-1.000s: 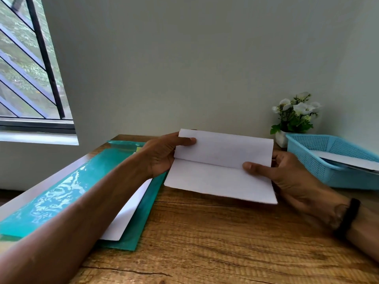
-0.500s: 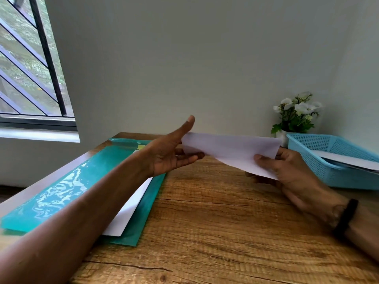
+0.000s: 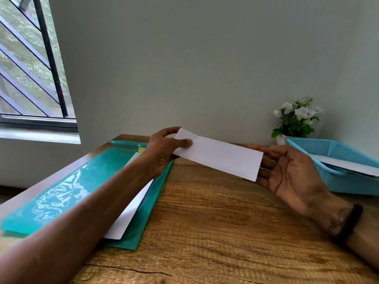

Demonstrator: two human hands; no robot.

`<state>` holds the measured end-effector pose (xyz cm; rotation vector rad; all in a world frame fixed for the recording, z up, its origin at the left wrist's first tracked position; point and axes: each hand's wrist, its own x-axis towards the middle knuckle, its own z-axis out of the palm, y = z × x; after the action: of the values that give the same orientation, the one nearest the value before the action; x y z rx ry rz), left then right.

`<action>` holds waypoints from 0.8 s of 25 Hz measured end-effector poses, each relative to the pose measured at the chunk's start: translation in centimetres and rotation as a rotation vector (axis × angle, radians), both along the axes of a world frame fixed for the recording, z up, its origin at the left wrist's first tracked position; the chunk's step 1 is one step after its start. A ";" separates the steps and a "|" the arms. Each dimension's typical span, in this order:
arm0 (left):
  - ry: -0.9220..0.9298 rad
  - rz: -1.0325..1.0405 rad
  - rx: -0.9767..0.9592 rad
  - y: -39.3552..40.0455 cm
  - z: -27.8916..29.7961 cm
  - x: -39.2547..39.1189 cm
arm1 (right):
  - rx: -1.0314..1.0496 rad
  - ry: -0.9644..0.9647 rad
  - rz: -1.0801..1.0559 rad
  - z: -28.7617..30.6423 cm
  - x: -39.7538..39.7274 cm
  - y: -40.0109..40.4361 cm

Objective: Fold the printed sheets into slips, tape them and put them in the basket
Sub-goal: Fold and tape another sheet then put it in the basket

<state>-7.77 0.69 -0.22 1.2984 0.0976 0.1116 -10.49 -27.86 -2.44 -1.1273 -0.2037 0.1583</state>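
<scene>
While left hand (image 3: 164, 148) pinches one folded slip (image 3: 218, 154), right hand (image 3: 287, 171) open beneath, one basket (image 3: 336, 158).

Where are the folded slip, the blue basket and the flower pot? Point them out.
folded slip (image 3: 219, 155), head view, middle of its face.
blue basket (image 3: 320, 147), head view, near mesh wall.
flower pot (image 3: 281, 139), head view, white side.

The long white folded paper slip (image 3: 218, 155), pinched at its end by the left hand (image 3: 164, 149), looks matt and smooth. Below the grip lies a rough-grained brown wooden table (image 3: 215, 232); beside it, a glossy teal plastic folder (image 3: 67, 191). Beyond the slip's far end stands a perforated light-blue plastic basket (image 3: 336, 160).
</scene>
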 end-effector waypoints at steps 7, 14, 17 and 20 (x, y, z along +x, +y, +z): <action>-0.064 -0.041 -0.416 -2.3 0.3 -1.8 | -0.277 -0.042 -0.050 -1.6 -0.8 1.0; 0.010 -0.243 -0.157 -8.1 -2.6 -4.7 | -0.244 -0.074 0.047 -1.6 -2.6 2.9; 0.001 -0.158 -0.180 -7.8 -2.6 -4.4 | -0.335 -0.104 0.063 -1.4 -2.9 2.9; -0.071 -0.084 -0.238 -6.2 -1.2 -3.6 | -0.407 -0.134 0.066 -1.3 -2.9 3.0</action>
<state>-11.41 -5.50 -1.46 1.0586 -0.0050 0.0715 -13.37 -24.89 -3.78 -1.5385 -0.3380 0.1883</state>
